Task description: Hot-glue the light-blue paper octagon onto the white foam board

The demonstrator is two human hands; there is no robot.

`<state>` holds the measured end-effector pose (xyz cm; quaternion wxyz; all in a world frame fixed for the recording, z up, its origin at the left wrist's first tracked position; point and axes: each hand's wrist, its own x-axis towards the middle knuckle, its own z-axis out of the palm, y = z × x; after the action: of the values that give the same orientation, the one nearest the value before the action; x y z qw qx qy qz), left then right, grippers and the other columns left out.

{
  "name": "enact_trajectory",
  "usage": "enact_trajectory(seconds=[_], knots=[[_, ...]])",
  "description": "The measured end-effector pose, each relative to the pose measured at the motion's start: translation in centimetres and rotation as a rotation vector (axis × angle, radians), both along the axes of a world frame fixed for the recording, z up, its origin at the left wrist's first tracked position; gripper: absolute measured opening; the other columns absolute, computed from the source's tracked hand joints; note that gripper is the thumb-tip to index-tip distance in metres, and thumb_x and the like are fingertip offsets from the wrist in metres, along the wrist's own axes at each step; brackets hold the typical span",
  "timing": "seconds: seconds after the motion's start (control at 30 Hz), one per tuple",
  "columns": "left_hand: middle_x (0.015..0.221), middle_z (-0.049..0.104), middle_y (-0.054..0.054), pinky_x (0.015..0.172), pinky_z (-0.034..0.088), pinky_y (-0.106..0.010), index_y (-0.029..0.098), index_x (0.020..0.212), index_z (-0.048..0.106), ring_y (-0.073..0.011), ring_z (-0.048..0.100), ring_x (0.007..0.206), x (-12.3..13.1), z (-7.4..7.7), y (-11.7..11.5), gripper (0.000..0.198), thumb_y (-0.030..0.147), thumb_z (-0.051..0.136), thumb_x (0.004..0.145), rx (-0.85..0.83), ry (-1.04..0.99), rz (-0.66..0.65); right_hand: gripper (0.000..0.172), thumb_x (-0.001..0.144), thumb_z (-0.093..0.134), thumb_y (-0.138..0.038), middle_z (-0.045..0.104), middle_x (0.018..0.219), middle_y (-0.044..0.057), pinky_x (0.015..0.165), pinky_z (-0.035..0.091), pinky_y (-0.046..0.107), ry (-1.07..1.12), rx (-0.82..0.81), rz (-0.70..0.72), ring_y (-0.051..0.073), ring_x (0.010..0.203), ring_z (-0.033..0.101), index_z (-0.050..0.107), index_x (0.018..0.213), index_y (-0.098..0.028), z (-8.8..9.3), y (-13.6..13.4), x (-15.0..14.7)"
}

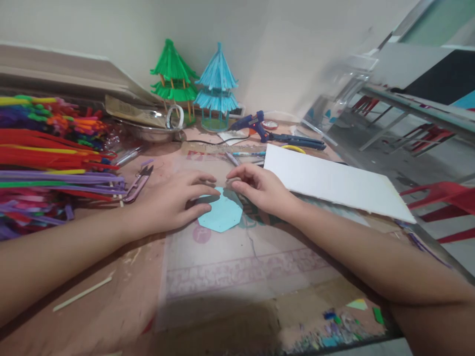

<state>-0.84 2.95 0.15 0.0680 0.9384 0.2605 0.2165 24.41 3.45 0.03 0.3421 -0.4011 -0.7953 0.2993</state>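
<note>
Left grip (181,200), fingers loosely spread over left edge of blue octagon (223,216), lying between both grips. Right grip (230,180) by octagon's far right edge, thumb and index curled close, can't tell if pinching anything tbh. Snips (141,182) on counter (122,306) left of left grip, white board (334,183) right of right grip. Glue gun (256,123) past both.

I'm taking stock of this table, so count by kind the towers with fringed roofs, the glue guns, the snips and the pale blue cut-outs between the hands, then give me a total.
Towers: 2
Glue gun: 1
Snips: 1
Pale blue cut-out: 1
Total: 5
</note>
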Motion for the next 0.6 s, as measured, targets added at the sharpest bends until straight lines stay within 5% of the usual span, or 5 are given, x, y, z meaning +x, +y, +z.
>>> enact_trajectory(seconds=[0.17, 0.37, 0.6], knots=[[0.099, 0.069, -0.006, 0.084, 0.049, -0.035, 0.022, 0.100, 0.076, -0.0212, 0.064, 0.091, 0.22, 0.42, -0.82, 0.025, 0.037, 0.056, 0.098, 0.069, -0.019, -0.001, 0.013, 0.093, 0.057, -0.028, 0.061, 0.073, -0.002, 0.062, 0.042, 0.026, -0.113, 0.062, 0.037, 0.013, 0.064, 0.054, 0.065, 0.099, -0.018, 0.29, -0.49, -0.20], [0.106, 0.067, -0.007, 0.087, 0.048, -0.037, 0.022, 0.101, 0.073, -0.0227, 0.063, 0.098, 0.24, 0.04, -0.73, 0.025, 0.039, 0.056, 0.098, -0.035, 0.049, -0.007, 0.013, 0.096, 0.055, -0.019, 0.073, 0.094, 0.007, 0.076, 0.046, 0.030, -0.261, 0.293, 0.247, 0.019, 0.086, 0.064, 0.068, 0.100, -0.017, 0.21, -0.60, -0.79], [0.107, 0.066, -0.007, 0.089, 0.048, -0.037, 0.021, 0.101, 0.073, -0.0228, 0.063, 0.098, 0.27, 0.20, -0.71, 0.025, 0.039, 0.056, 0.098, -0.050, 0.065, -0.008, 0.013, 0.097, 0.053, -0.018, 0.073, 0.094, 0.009, 0.079, 0.047, 0.033, -0.352, 0.374, 0.185, 0.021, 0.087, 0.064, 0.066, 0.100, -0.017, 0.20, -0.31, -0.38]])
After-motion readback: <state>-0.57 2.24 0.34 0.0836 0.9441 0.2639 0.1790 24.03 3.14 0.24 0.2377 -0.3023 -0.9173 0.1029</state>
